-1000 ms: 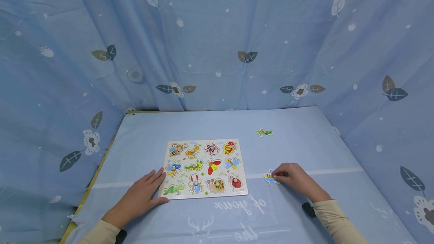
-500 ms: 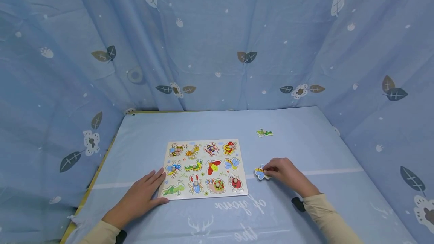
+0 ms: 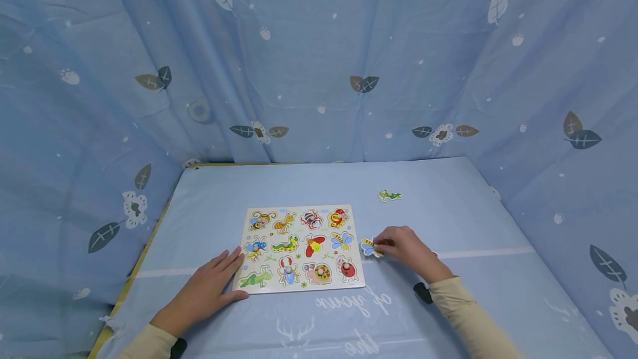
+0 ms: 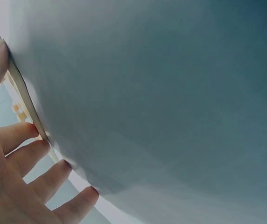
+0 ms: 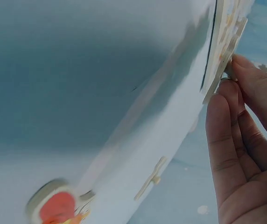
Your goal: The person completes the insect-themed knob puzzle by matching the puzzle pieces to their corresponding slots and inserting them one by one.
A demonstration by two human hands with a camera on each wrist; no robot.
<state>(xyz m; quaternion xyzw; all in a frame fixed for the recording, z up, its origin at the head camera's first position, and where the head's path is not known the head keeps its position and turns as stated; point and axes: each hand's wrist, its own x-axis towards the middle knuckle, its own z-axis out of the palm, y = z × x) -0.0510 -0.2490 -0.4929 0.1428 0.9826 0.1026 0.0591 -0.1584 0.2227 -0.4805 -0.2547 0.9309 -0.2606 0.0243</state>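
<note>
A wooden insect puzzle board (image 3: 303,291) lies on the table, with knobbed pieces in many of its recesses. My left hand (image 3: 206,287) rests at the board's left edge, fingers extended along it and thumb by the near corner; its fingertips (image 4: 64,164) meet that edge in the left wrist view. Just off the board's right edge, my right hand (image 3: 406,249) pinches a blue-winged, yellow-striped insect puzzle piece (image 3: 368,247) by its knob. Thumb and finger close on that knob in the right wrist view, where the piece (image 5: 240,35) shows edge-on and tilted.
A green grasshopper puzzle piece (image 3: 390,195) lies toward the back right of the table. A red piece (image 5: 59,205) shows in the right wrist view, mostly hidden behind my right hand in the head view. Patterned blue curtains (image 3: 319,60) surround the table's back and sides.
My right hand has carried the blue-winged insect puzzle piece leftward and slightly away from me, up beside the board. The red piece now peeks out behind it. My left hand has stayed put.
</note>
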